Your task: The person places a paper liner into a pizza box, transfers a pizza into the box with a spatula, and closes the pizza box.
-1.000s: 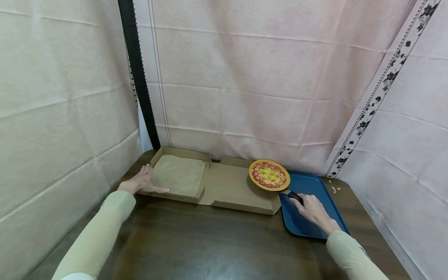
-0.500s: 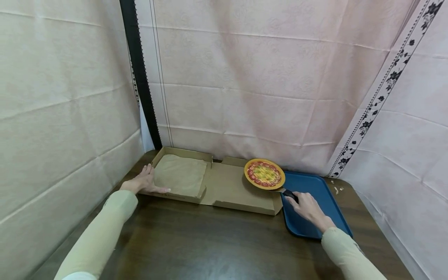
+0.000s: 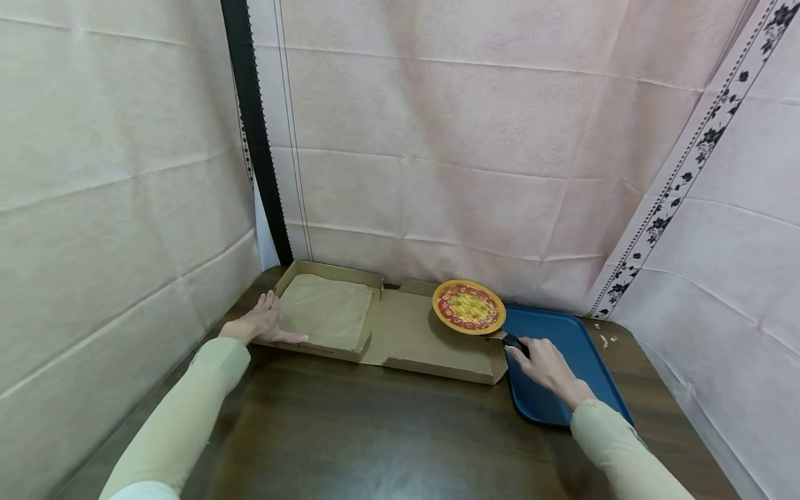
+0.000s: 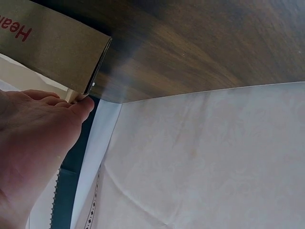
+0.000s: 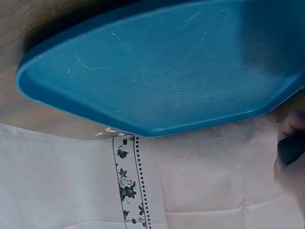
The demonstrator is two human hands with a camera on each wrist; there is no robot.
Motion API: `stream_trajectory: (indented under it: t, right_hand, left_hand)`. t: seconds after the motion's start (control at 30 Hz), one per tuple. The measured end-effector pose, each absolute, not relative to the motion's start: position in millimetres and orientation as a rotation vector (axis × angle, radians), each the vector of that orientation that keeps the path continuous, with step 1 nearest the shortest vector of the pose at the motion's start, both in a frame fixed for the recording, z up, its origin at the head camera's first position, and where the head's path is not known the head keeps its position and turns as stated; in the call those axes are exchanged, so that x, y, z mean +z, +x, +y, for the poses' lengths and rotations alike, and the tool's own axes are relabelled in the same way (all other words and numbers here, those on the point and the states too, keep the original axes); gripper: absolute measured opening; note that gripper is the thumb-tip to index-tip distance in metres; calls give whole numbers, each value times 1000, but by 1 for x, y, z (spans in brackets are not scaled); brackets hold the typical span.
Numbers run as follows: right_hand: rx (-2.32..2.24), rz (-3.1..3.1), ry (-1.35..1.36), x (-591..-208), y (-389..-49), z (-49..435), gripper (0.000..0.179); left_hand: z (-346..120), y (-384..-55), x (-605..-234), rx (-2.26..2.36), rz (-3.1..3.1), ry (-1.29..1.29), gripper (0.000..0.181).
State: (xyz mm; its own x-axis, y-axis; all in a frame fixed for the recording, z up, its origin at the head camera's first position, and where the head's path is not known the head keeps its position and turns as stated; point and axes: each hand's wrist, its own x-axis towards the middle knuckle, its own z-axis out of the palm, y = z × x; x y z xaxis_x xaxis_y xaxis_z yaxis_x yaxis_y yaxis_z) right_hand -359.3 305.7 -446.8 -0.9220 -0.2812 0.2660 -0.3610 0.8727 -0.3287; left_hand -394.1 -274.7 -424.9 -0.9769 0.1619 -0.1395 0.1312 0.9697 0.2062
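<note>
In the head view a round pizza (image 3: 469, 307) with a yellow-orange rim is held up over the lid half of an open cardboard pizza box (image 3: 415, 364). Under it runs a server with a black handle (image 3: 514, 343), which my right hand (image 3: 550, 367) grips. That black handle also shows in the fist at the edge of the right wrist view. My left hand (image 3: 261, 323) rests at the left side of the box, thumb and fingers spread along its near left corner. Beige paper (image 3: 328, 311) lines the left half of the box.
A blue tray (image 3: 581, 340) lies to the right of the box, beneath my right hand. Small white scraps (image 3: 605, 340) lie on the brown table (image 3: 381, 437) beside it. Pale cloth (image 3: 475, 153) hangs close behind and on both sides.
The pizza on the server has moved left, from near the tray to farther over the box lid, along with my right hand. My left hand stays at the box corner.
</note>
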Motion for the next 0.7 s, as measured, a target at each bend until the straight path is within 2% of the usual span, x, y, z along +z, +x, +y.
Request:
stream_trajectory:
  t: [0.27,0.7]
  right_hand:
    - [565,-2823,521,-447,-364,298,30]
    - [570,-2821,534,-445,-370,282,24]
  left_hand:
    - [-273,-395,-426,280,2969,230,134]
    - [-276,-396,-427,266,2958,226,138]
